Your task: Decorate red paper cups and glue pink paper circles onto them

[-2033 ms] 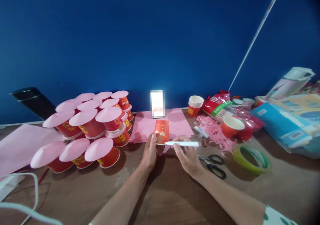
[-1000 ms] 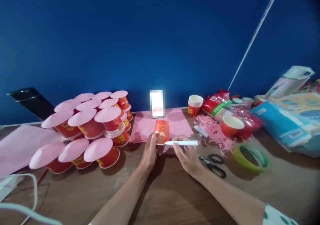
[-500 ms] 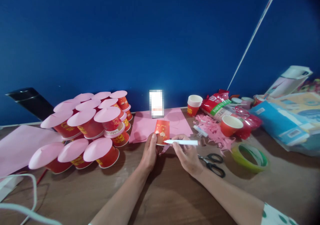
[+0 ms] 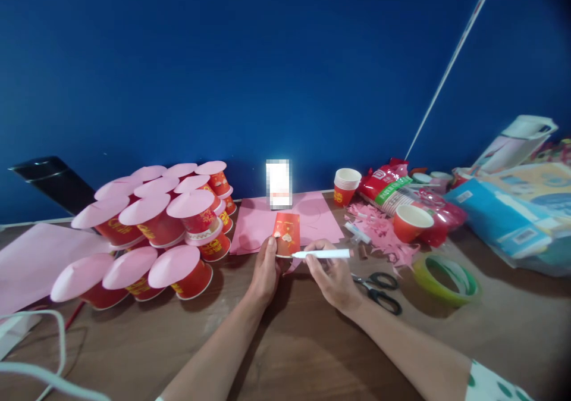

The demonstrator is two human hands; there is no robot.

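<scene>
My left hand (image 4: 266, 273) grips a red paper cup (image 4: 286, 234) with a gold and white print, its rim turned down. Closed around a white marker (image 4: 328, 254) is my right hand (image 4: 332, 279). The marker's tip points left, at the lower right edge of the cup; whether it touches cannot be made out. Behind the cup lie pink paper sheets (image 4: 250, 225). A pair of scissors (image 4: 379, 291) with black handles rests just right of my right hand.
Several red cups with pink cone tops (image 4: 181, 270) stand stacked at left. To the right are nested cups (image 4: 347, 188), pink scraps (image 4: 379, 234), a single cup (image 4: 413, 222), a tape roll (image 4: 422, 282) and a blue packet (image 4: 499, 216). A white cable (image 4: 62, 341) crosses the lower left.
The cup has shifted slightly left and up in my left hand. My right hand has moved a little left with the marker.
</scene>
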